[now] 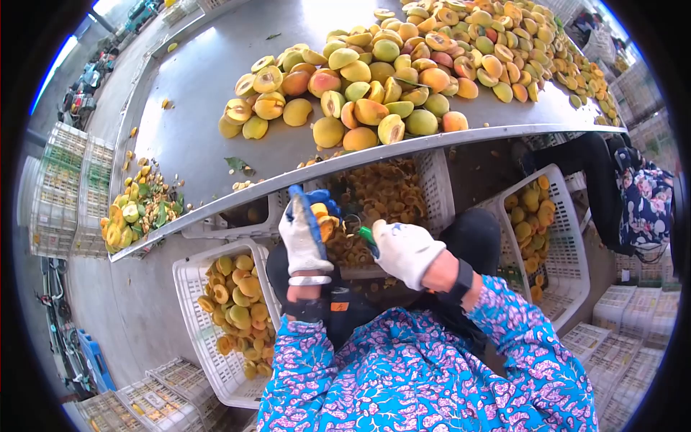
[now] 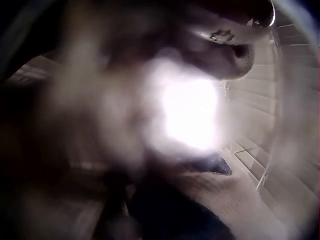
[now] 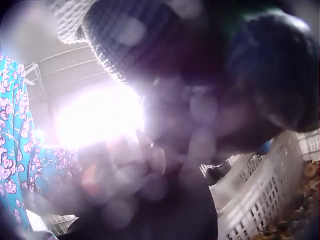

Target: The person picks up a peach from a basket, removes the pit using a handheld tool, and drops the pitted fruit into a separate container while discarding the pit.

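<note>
In the head view my left hand (image 1: 301, 234), in a white glove with blue fingers, holds a cut yellow peach (image 1: 327, 226) over a crate. My right hand (image 1: 407, 252), in a white glove, grips the green handle of a pitting tool (image 1: 369, 237). The tool's thin metal loop points left, close beside the peach. Beneath both hands, peach halves (image 1: 385, 183) fill the white crate (image 1: 437, 189). The left wrist view is mostly blur and glare. A dark, blurred glove (image 3: 130, 35) fills the upper part of the right wrist view.
A metal table (image 1: 194, 93) ahead carries a large heap of halved peaches (image 1: 425, 65). Pits, leaves and fruit lie at its left corner. Crates of peaches stand at left (image 1: 188, 288) and right (image 1: 568, 266). Another person's dark-clothed leg (image 1: 576, 162) is at right.
</note>
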`<state>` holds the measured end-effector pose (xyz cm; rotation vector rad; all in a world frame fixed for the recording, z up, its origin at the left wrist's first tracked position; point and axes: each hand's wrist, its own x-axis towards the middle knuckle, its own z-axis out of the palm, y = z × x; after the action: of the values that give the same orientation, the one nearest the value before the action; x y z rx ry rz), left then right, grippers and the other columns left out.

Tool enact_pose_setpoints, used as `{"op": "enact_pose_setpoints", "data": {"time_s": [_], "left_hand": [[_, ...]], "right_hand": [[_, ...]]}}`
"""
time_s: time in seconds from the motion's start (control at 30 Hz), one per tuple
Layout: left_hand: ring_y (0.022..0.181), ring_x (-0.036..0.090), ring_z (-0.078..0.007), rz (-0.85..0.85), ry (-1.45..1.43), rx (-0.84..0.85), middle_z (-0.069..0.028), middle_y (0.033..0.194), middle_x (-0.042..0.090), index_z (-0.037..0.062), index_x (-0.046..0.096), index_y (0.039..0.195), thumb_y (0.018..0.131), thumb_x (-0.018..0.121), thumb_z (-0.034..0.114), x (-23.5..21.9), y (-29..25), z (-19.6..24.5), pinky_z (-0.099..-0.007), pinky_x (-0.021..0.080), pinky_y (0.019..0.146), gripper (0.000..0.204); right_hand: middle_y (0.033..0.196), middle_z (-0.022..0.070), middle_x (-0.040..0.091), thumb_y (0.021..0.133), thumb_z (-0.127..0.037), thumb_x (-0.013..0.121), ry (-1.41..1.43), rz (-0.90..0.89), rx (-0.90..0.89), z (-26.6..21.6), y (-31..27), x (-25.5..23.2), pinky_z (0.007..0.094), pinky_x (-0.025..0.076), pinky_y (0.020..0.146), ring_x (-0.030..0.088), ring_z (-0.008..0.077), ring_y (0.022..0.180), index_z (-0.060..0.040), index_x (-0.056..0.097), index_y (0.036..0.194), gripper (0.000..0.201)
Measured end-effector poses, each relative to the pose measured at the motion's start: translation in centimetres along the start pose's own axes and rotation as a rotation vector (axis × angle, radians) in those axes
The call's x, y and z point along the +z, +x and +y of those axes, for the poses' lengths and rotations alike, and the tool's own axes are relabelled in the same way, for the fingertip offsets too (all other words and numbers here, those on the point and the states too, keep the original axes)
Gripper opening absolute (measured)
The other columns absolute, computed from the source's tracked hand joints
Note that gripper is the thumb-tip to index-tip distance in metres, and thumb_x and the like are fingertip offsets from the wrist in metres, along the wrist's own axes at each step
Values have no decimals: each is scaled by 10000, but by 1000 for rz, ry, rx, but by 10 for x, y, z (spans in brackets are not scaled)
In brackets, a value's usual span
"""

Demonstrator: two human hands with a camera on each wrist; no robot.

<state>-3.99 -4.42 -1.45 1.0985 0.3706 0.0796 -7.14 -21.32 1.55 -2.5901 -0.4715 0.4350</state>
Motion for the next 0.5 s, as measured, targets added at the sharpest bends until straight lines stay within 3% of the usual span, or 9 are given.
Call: {"op": "enact_pose_setpoints", "data": {"time_s": [0.13,0.23,0.3,0.37,0.4,0.5], "left_hand": [[763,634,-238,-86,-166,-241,-143,842,650,-48,600,994,962,397,500,-6,-1,9,-356,540,690,586],[796,636,-252,-145,-308,-362,-140,879,655,-46,597,1014,963,389,501,-4,-2,10,-370,540,728,588],[828,641,-272,-180,-343,-385,-145,909,661,-33,606,1028,961,381,512,-16,5,-2,-390,542,754,593],[828,644,-276,-203,-219,-401,-148,906,662,-25,612,1027,960,383,512,-10,-3,5,-388,544,749,588],[797,647,-277,-132,-231,-436,-153,877,659,-14,620,1016,954,399,512,-9,-1,6,-382,551,718,574],[751,649,-276,-112,-233,-374,-157,851,658,-18,619,1009,947,415,517,-12,2,-1,-375,554,684,577]], "right_hand": [[778,190,640,806,-220,679,454,162,78,-6,-4,-18,394,496,634,643,366,742,-19,549,997,306],[794,185,642,809,-201,669,444,328,-144,-10,10,-6,402,500,632,640,362,737,-31,553,1025,298],[784,161,645,816,-192,645,255,368,-286,-14,21,4,414,506,601,636,350,689,-73,549,1105,327],[779,157,646,839,-218,618,170,291,-329,-19,28,12,415,502,589,634,337,671,-83,544,1132,331],[779,161,647,853,-234,599,170,280,-325,-20,31,18,420,499,583,634,330,663,-82,547,1112,305],[778,163,646,854,-248,603,194,237,-255,-22,36,28,430,494,575,631,340,660,-80,550,1089,294]]}}
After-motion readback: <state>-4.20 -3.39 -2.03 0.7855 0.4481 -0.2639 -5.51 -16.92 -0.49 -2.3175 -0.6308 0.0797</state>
